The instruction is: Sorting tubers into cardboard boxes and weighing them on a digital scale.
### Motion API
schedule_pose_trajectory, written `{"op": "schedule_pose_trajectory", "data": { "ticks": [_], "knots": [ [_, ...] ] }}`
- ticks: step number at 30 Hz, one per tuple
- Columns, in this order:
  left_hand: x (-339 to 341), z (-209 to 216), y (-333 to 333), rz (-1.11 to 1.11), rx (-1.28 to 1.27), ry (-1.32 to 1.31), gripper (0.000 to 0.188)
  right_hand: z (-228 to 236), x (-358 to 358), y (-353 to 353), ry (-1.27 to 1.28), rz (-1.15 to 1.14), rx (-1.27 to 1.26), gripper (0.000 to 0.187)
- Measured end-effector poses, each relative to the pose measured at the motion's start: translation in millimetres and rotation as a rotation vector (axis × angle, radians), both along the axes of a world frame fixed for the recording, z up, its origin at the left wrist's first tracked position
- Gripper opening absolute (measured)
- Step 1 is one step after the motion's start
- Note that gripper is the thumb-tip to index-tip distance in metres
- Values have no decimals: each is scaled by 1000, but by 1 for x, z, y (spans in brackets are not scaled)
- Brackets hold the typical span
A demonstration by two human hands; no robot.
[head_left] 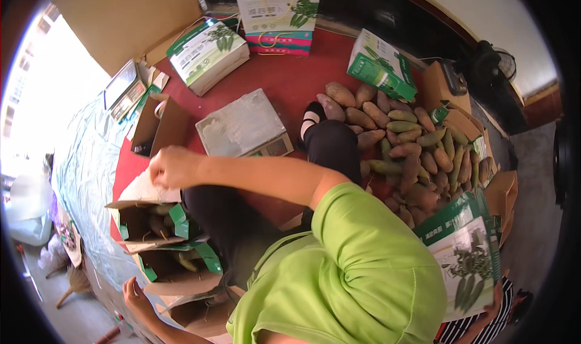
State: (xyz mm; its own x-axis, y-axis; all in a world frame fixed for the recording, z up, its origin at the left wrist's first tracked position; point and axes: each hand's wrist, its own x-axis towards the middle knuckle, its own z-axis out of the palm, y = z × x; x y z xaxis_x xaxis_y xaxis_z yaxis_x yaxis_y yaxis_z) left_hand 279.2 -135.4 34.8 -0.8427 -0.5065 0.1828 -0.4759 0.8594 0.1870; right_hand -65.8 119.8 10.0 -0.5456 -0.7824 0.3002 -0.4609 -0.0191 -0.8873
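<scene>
Inspected against a grey-white, flat-topped rectangular platform (241, 121) set on a red floor covering (281, 77). Right hand (174, 167), to the left of the platform and on its near side: fingers curled well inward, almost closed, above a pale cardboard flap (148, 188); impossible to tell whether gripping or merely near the flap. Found below that hand, nearer the wearer than the platform: an open brown cardboard carton with green tabs (180, 223), with dull brown oblong tubers (157, 226) inside. Listed just beside it, farther from the platform: a second open brown carton with green side flaps (209, 258). Left hand (136, 298), farther still from the platform, outward of both cartons: partly open, fingers loosely bent, with nothing seen in hold. Recorded to the right of the platform, past the dark-trousered leg: a heap of reddish-brown and green oblong tubers (407, 151). Noted nearer the wearer than that heap, right of the platform: a green-and-white printed carton (463, 262), with another person's hand (497, 298) at its edge.
</scene>
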Motion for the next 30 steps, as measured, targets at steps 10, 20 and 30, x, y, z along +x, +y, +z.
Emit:
{"op": "schedule_pose_trajectory", "data": {
  "ticks": [10,20,30],
  "knots": [
    [-259,32,128,-606,175,200,14,-41,-125,219,-394,-510,-139,15],
    [-394,-19,261,-910,479,13,14,-232,-89,425,-884,-1129,-26,16],
    [-409,-72,249,-833,426,-189,12,-301,-134,551,-1116,-1678,-182,51]
  ]
}}
